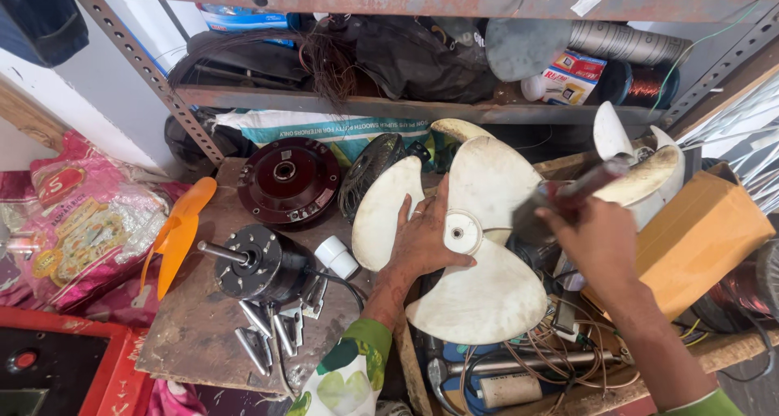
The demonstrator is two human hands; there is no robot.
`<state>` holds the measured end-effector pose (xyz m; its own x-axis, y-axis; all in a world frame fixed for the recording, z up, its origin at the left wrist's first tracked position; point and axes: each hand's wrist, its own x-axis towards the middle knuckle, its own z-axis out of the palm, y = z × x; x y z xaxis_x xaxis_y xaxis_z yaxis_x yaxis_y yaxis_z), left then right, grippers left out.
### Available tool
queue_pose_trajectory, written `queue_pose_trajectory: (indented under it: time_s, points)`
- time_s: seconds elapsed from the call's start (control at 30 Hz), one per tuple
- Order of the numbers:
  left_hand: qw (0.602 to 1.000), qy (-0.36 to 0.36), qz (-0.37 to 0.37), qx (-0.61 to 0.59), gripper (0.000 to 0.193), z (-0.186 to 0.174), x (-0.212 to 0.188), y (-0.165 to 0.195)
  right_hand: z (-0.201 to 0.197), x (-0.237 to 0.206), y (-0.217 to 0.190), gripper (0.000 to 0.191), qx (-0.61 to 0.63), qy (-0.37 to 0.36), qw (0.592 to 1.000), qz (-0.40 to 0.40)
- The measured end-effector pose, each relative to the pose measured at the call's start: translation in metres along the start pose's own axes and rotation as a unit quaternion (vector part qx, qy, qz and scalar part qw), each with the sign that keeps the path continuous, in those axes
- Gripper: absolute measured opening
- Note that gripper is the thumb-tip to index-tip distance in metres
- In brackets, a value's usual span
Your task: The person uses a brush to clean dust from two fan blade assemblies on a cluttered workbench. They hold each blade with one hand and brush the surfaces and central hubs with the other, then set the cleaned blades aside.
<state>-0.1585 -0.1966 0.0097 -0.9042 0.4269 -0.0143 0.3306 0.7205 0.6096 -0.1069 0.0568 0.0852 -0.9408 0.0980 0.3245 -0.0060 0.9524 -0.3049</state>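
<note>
A dirty white three-bladed fan blade [487, 294] lies flat over a cluttered wooden tray. My left hand [424, 239] presses on it beside the round hub [461, 232], thumb near the hub, fingers spread. My right hand [586, 239] is raised over the blade's right side, shut on a tool with a dark red handle [586, 185], blurred by motion. Its working end is not clear.
A black fan motor [258, 263] with a shaft, a dark red motor cover [287, 179], an orange blade [177, 233] and metal parts [268, 331] sit on the wooden board at left. A cardboard box [699, 237], another white blade [641, 168], wires and a metal shelf [422, 103] surround.
</note>
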Motion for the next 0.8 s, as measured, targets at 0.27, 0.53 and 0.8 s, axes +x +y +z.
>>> queue_pose_trajectory:
  time_s: [0.27,0.53,0.8]
  points:
    - [1.0,0.005,0.003,0.0,0.16,-0.003,0.001,0.003,-0.015,0.028,0.024,0.039,0.02,0.043,0.999,0.005]
    - [1.0,0.001,0.004,-0.005,0.159,-0.001,-0.003,0.001,0.02,0.059,-0.024,0.025,0.028,0.188,0.974,-0.122]
    - [1.0,-0.007,0.007,0.0,0.159,0.003,0.0,-0.005,0.046,0.082,-0.053,0.037,0.142,0.088,0.983,-0.081]
